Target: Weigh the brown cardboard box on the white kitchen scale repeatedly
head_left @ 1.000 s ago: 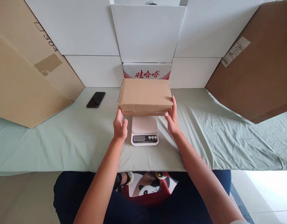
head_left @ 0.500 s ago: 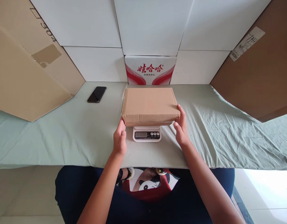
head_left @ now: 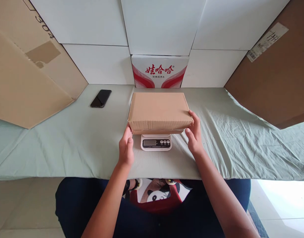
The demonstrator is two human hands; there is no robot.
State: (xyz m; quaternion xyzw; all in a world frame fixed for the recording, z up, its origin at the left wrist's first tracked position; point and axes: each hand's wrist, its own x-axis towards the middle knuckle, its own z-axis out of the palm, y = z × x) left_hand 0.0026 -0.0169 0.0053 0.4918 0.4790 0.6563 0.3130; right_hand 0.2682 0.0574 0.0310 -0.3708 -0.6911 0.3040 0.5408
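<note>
A closed brown cardboard box (head_left: 159,107) is over a white digital kitchen scale (head_left: 156,143), hiding its weighing plate. Whether the box rests on the plate or is held just above it, I cannot tell. My left hand (head_left: 126,145) grips the box's near left corner, its fingers partly hidden behind the side. At the near right corner my right hand (head_left: 195,132) holds the box, with the thumb in front and the fingers along the side. The scale's display and its three round buttons face me; no digits can be made out.
A black phone (head_left: 101,98) lies on the green tablecloth (head_left: 67,142) to the left. Large cardboard panels flank the table, on the left (head_left: 38,86) and right (head_left: 273,79). Behind the scale stands a white and red carton (head_left: 159,71) against white panels (head_left: 97,64).
The view has shifted slightly. My hands keep the same hold on the box, and it stays over the scale.
</note>
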